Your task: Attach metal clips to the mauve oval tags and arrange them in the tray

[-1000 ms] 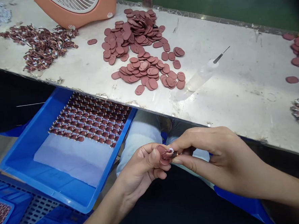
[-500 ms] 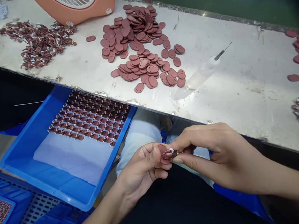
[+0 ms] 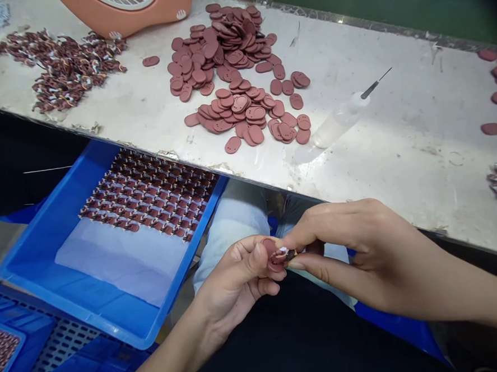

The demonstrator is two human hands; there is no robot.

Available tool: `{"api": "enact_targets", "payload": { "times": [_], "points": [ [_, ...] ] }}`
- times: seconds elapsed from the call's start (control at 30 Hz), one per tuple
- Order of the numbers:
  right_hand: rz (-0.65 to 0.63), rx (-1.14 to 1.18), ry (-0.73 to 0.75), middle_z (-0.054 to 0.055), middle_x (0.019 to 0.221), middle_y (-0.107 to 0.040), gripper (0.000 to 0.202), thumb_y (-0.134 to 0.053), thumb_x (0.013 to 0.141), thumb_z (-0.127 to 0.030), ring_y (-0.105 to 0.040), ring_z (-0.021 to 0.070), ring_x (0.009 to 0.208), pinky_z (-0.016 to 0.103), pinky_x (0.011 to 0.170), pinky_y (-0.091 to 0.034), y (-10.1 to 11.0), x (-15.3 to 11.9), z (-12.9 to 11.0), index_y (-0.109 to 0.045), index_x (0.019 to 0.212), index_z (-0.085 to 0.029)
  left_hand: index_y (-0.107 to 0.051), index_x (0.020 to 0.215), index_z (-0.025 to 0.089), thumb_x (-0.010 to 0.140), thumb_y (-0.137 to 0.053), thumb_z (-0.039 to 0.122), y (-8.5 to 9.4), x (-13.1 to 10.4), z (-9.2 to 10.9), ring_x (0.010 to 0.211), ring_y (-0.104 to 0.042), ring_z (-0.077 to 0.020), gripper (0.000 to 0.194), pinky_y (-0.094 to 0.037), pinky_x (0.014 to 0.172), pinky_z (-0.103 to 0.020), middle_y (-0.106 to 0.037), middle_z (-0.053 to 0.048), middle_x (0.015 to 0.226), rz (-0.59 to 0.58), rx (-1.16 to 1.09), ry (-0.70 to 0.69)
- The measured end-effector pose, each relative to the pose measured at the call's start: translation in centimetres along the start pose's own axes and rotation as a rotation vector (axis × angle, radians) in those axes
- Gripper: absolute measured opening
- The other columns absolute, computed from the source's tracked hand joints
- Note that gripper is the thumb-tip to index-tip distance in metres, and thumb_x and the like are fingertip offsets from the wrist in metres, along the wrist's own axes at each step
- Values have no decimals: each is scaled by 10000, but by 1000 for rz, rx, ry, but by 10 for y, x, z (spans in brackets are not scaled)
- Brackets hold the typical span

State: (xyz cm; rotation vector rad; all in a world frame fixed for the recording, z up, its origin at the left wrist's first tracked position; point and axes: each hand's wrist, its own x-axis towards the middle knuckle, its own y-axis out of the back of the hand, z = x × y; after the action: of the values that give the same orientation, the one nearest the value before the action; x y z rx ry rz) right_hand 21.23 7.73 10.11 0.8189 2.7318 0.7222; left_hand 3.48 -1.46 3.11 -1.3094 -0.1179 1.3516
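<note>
My left hand [image 3: 247, 267] is closed with thumb and fingers on a reddish-brown oval disc [image 3: 269, 246]. Thumb and forefinger of my right hand [image 3: 345, 247] pinch a small brown-and-white figure [image 3: 284, 253] against the disc's face. Fingertips partly hide both pieces, so the figure's exact shape cannot be made out. Both hands are over my lap, just in front of the table edge. Beyond them on the table lies a loose heap of matching oval discs [image 3: 243, 105], some with small holes. A clear bottle with a needle tip [image 3: 339, 121] lies to the right of the heap.
At the left, a pile of small brown-and-white figures [image 3: 62, 71] lies near an orange fan [image 3: 149, 18]. Below the table edge, a blue tray [image 3: 155, 321] holds rows of assembled pieces [image 3: 148, 195] on a white sheet [image 3: 118, 261]. More discs [image 3: 491, 129] lie far right.
Hardly anything differs. Both hands keep their grip on the disc and figure, with the right hand shifted very slightly. The view has moved a little.
</note>
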Motion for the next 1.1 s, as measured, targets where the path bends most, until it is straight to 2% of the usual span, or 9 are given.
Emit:
{"api": "enact_targets", "payload": {
  "times": [0.17,0.33,0.57,0.7,0.93,1.1],
  "points": [
    [-1,-15,22,7,872,-745,140,-584,934,-172,-691,173,775,303,720,-558,-2,0,2,-683,1009,-236,-735,766,150,636,-897,424,0,-2,0,561,-566,-58,344,-506,523,-118,-617,13,670,17,-28,-3],
    [7,-40,39,3,876,-739,135,-584,935,-163,-682,152,758,280,709,-549,-4,-2,1,-676,1015,-220,-740,784,154,645,-902,389,-2,-4,-1,565,-568,-55,317,-497,531,-119,-619,21,664,13,-29,-11],
    [-5,-43,42,5,933,-736,114,-574,958,-205,-683,170,792,284,711,-562,-5,-10,-5,-654,1016,-262,-706,694,145,668,-884,419,-10,-9,1,539,-570,-55,328,-488,523,-122,-614,23,606,-5,-23,-27],
    [25,-77,54,13,879,-723,104,-558,970,-221,-669,165,738,284,677,-549,-6,-12,-6,-658,982,-247,-705,704,146,662,-887,421,-9,-9,0,549,-571,-62,332,-477,519,-125,-625,18,616,7,-29,-19],
    [34,-94,66,21,862,-709,121,-544,957,-182,-662,163,745,279,670,-535,-7,-8,-7,-653,995,-216,-753,772,163,706,-877,253,-5,-8,-3,604,-602,-59,167,-481,555,-112,-668,17,698,-25,-98,-33],
    [29,-123,105,7,847,-690,104,-555,953,-140,-638,137,742,254,675,-508,-9,-6,-8,-643,983,-186,-749,774,162,734,-853,209,-4,-8,-3,629,-611,-66,120,-480,571,-119,-676,16,722,-16,-92,-37]
  ]
}}
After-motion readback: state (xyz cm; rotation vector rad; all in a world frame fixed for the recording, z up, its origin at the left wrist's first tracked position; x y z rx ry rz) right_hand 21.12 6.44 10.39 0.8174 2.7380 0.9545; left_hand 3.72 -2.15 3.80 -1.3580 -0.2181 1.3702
